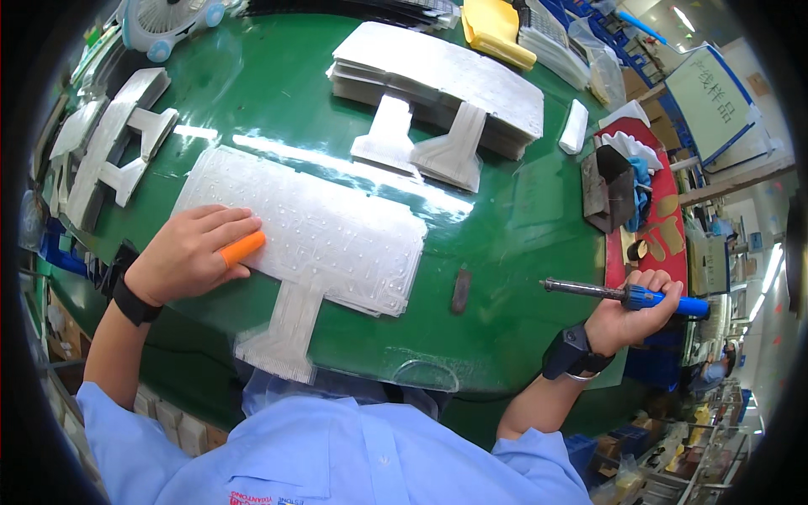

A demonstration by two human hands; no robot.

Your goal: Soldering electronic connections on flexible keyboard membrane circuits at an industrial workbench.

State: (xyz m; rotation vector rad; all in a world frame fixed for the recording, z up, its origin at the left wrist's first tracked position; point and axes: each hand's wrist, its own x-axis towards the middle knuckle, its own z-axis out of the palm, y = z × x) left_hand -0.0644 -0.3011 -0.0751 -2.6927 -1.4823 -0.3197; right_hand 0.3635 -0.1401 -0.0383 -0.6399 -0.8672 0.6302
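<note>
Left hand: laid over the left end of the sheets [337,231], hiding that part; its [198,248] fingers are loosely extended on top, released rather than clenched, palm out of sight, one fingertip in a smooth orange cover [242,250].
Right hand: its [641,310] fingers are wrapped around the blue handle of a soldering iron [587,289], hiding part of the grip; the slim metal tip points left, well apart from the sheets, its very end hard to make out.
Sheets: thin, silvery, see-through film with small raised dots, on the table before the person; glare blurs the surface and the layers cannot be counted. A striped tail [290,324] flares over the near edge.
Table: glossy green [513,337], streaked with reflections.
Far pile: thick, layered film [438,71] with two flared tails.
Left pile: similar film [114,156], bent by the lens.
Fan: rounded, pale [164,18], cut off above.
Box: dull metal [608,192], its inside unclear.
</note>
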